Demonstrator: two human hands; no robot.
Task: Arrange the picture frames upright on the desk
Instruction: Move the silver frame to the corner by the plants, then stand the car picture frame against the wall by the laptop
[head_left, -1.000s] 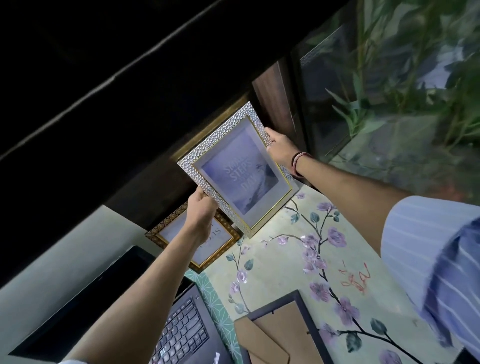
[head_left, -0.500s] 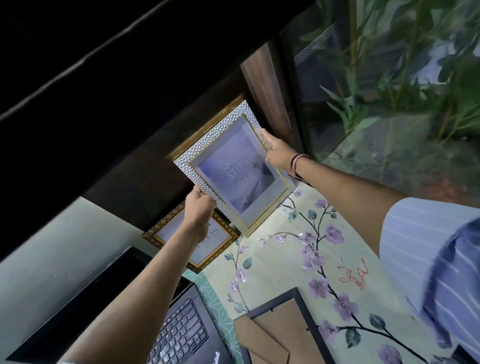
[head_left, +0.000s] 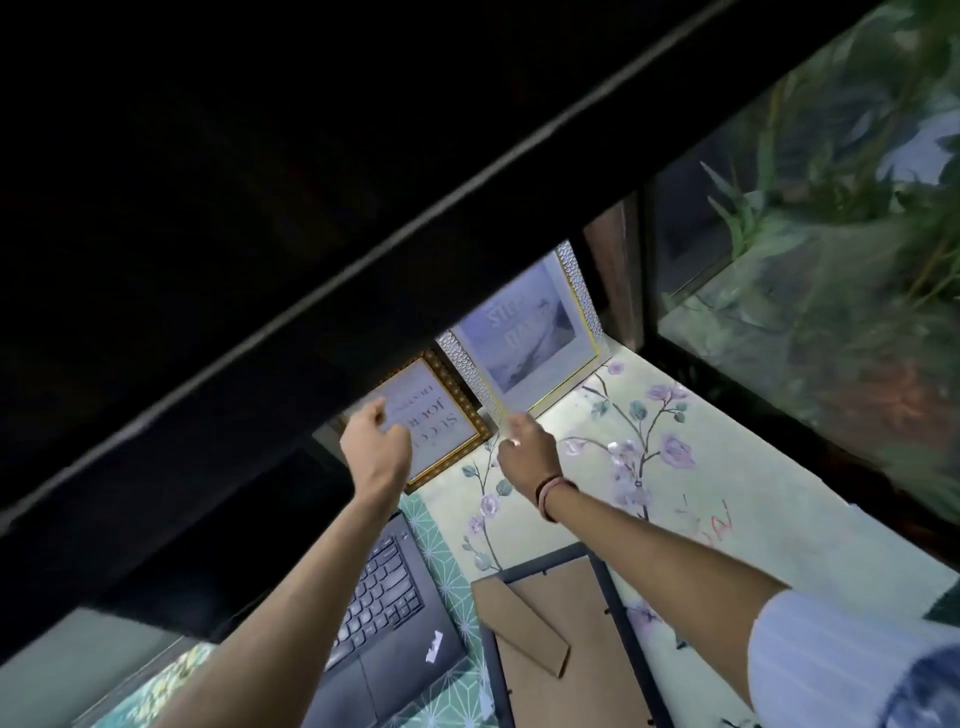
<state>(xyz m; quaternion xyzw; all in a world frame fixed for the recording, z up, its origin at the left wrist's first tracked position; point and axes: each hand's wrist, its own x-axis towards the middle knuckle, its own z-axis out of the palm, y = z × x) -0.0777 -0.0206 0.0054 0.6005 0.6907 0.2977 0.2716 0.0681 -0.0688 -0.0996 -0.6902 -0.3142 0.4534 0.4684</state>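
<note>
Silver frame (head_left: 524, 332), hammered border, stands upright at the back of the desk (head_left: 769, 499), centre of the picture and a little right, its top cut off by the dark overhang (head_left: 363, 156). Just left of it, gold frame (head_left: 441, 415) with printed text, tilted, its lower corner on the floral desk cover. My left hand (head_left: 376, 449) is over the gold frame's left part, fingers curled against its face; the grip looks loose, but I cannot tell whether it pinches the edge. My right hand (head_left: 527, 449) sits between the two frames at their lower corners, fingers bunched together; whether they pinch a frame corner I cannot tell. A band circles the right wrist. Lower centre, a black frame (head_left: 618, 613) lies face down, brown backing and stand showing. Left of it, an open laptop (head_left: 384, 597) under my left forearm. Glass and green foliage (head_left: 831, 208) fill the upper right.
</note>
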